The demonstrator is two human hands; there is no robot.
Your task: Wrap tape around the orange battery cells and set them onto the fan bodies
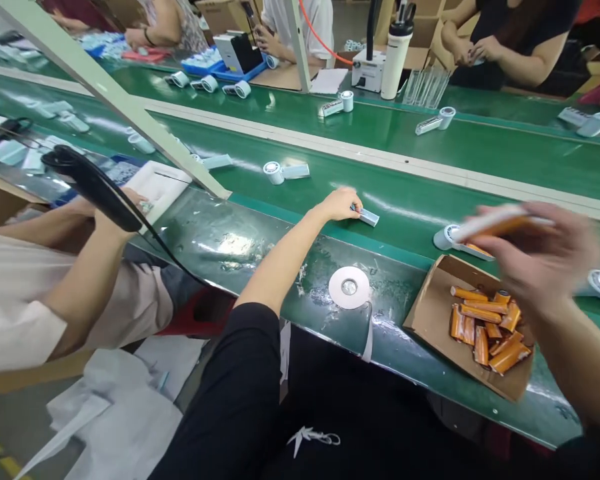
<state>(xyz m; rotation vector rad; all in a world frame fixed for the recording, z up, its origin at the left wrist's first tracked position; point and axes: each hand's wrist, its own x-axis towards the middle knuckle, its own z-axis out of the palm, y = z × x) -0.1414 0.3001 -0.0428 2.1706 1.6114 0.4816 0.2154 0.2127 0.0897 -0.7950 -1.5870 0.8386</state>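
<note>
At the left, a co-worker's hand (136, 199) is working over a white tray (173, 181). On the green belt (390, 180), a device with round head (287, 172) lies beyond the person's left hand (343, 203). The fingers of this hand are pinched on one end of a pale blue handle (368, 217), which lies low at the belt; what is under the palm, I cannot tell. If the belt runs, a weak pinch could perhaps let the handle turn or slip.

Just to the right, nearer to the person, the white tape roll (337, 288) lies flat on the bench, and its loose tail (368, 340) hangs over the edge. Clothing could catch this tail and drag the roll.

Further right is the carton (433, 317) with orange cylinders (483, 312) lying in a loose heap. The right forearm passes at its side, so a careless swing could push the carton and spill them. Above it, the right hand (555, 257) is blurred, with fingers closed around a white-and-orange piece (495, 225); if this grip is loose, the piece could drop on the second device (445, 238) behind it.

About brands or labels: dark marks appear on some handles across the belt, but they are too small for reading, and on the orange cylinders I can read no writing
</note>
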